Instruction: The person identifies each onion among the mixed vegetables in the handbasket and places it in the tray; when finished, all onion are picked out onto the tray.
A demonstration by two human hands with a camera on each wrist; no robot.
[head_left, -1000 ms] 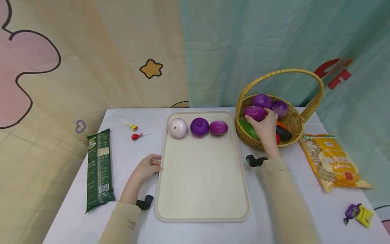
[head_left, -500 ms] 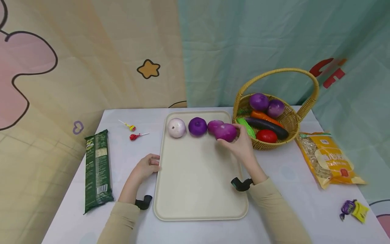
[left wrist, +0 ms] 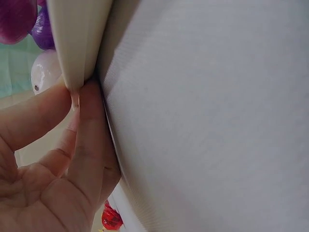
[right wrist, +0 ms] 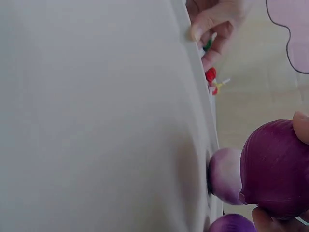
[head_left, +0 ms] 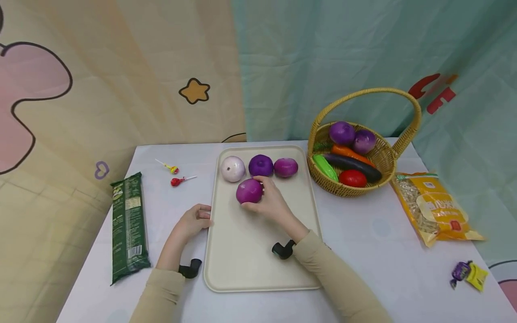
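A fourth purple onion [head_left: 249, 191], lifted from the wicker basket [head_left: 387, 158] a second ago, now sits gripped in the right hand [head_left: 271, 202] over the tray [head_left: 258, 251], starting a second row; left hand [head_left: 193, 220] pinches the rim.

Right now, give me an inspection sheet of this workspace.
Surface: white table bearing a beige tray.
Job's things: magenta onion over the tray; three onions in a row at its far end.
Clutter: wicker basket of vegetables, green packet, yellow bag, two lollipops, wrapped candies.
Grips: right hand holds the magenta onion; left hand pinches the tray's left rim.
Cables: nothing seen.
Surroundings: cartoon-printed backdrop curtains.
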